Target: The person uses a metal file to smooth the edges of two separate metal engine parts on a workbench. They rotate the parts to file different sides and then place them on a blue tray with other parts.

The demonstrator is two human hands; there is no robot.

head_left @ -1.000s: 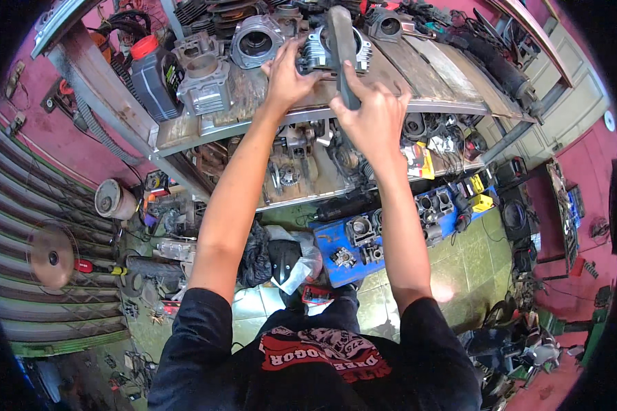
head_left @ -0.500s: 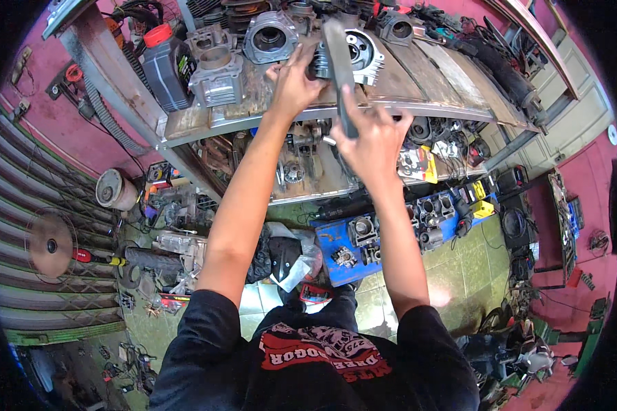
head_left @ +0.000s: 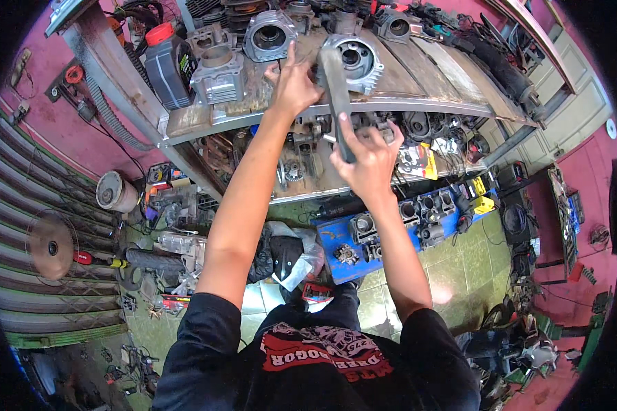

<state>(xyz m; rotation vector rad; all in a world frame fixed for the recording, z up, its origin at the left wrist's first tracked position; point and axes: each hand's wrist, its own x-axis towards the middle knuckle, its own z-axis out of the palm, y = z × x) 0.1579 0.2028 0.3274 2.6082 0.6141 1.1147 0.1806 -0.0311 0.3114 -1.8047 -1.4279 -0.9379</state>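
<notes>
A silver finned cylinder head lies on the wooden top of the workbench, its round opening facing up. My left hand is at its left side, fingers apart and the index finger stretched away from me. Whether the thumb touches the head cannot be made out. My right hand is closed round the near end of a long, flat grey bar that looks like a flat file. The index finger lies along the bar. Its far end is over the head's left edge and hides part of it.
Left of my left hand are another silver casting, a finned cylinder block and a dark bottle with a red cap. A black shock absorber lies at the right. Below, a blue board carries several engine parts.
The cylinder head has turned and shifted slightly toward me. My left fingers have spread off its side. The right hand has drawn the file a little toward me and to the left.
</notes>
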